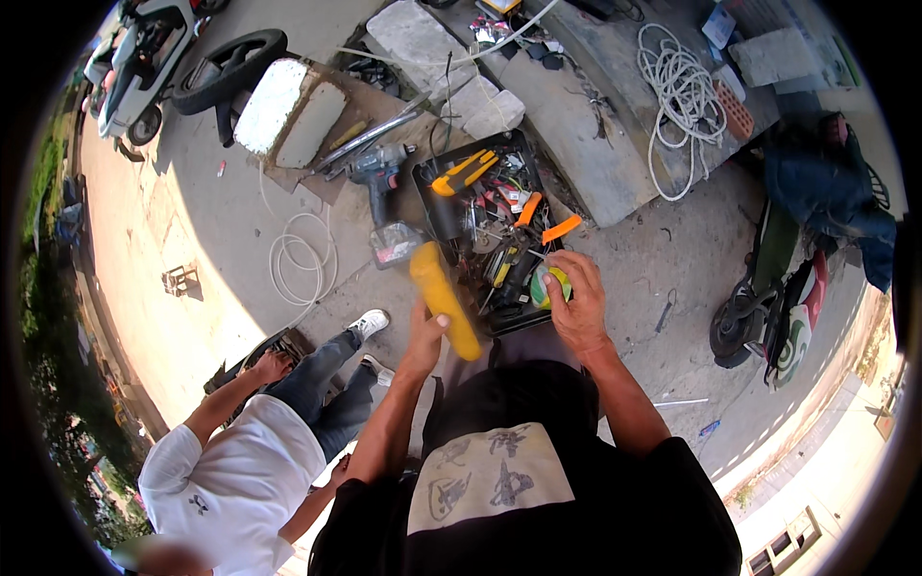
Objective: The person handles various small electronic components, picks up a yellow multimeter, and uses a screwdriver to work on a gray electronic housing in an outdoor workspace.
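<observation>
My left hand [425,331] grips a long yellow tool or case [442,298], slightly blurred, held upright at the left edge of a black toolbox [421,178]. My right hand [576,302] has its fingers closed on a round green-and-yellow roll [549,283] at the box's lower right. The box holds a jumble of tools, among them a yellow cutter or plier [464,173], orange-handled pliers [560,228] and screwdrivers [499,274]. A cordless drill [379,192] with a clear-cased battery stands just left of the box, behind the yellow object.
A person in a white top [240,446] is at my lower left. Concrete blocks [288,115], slabs [576,125], a tire [226,72], coiled white rope [672,106] and cable [303,264] lie around. Scooters [130,72] stand at upper left and right [759,307].
</observation>
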`<move>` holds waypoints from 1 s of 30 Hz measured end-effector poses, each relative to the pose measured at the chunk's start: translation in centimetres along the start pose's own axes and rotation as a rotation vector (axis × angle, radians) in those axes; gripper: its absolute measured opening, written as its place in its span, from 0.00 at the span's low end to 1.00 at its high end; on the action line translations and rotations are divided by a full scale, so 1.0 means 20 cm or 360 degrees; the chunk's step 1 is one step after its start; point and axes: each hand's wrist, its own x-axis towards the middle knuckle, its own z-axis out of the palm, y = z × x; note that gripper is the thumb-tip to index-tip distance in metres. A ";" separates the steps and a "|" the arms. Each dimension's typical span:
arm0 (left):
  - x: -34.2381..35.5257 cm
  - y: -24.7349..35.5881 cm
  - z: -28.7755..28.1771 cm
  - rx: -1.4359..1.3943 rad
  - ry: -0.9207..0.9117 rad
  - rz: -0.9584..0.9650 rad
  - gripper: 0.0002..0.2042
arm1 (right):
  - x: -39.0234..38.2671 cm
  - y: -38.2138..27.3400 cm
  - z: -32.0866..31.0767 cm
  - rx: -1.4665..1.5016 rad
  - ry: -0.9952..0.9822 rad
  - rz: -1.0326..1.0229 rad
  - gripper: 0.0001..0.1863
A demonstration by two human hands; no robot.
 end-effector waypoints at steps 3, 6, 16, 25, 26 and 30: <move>0.00 0.01 -0.03 -0.0192 0.0146 0.0008 0.45 | 0.01 0.02 -0.02 0.0028 -0.0049 0.0119 0.14; 0.04 0.07 -0.10 -0.0045 0.0230 0.0037 0.44 | -0.01 0.04 -0.04 -0.0022 -0.0097 0.0244 0.19; 0.36 0.54 0.05 0.0956 0.0316 -0.0051 0.31 | 0.03 0.06 -0.01 -0.0159 -0.0451 0.0241 0.26; 0.57 0.51 0.20 0.2328 -0.0012 0.0105 0.41 | -0.03 0.11 -0.03 -0.0207 -0.0372 0.0176 0.23; 0.53 0.49 0.19 0.2296 0.0043 0.0144 0.41 | -0.04 0.11 -0.04 -0.0211 -0.0337 0.0167 0.23; 0.32 0.43 0.15 0.2248 0.0213 0.0202 0.45 | -0.12 0.10 -0.06 -0.0367 -0.0235 -0.0097 0.21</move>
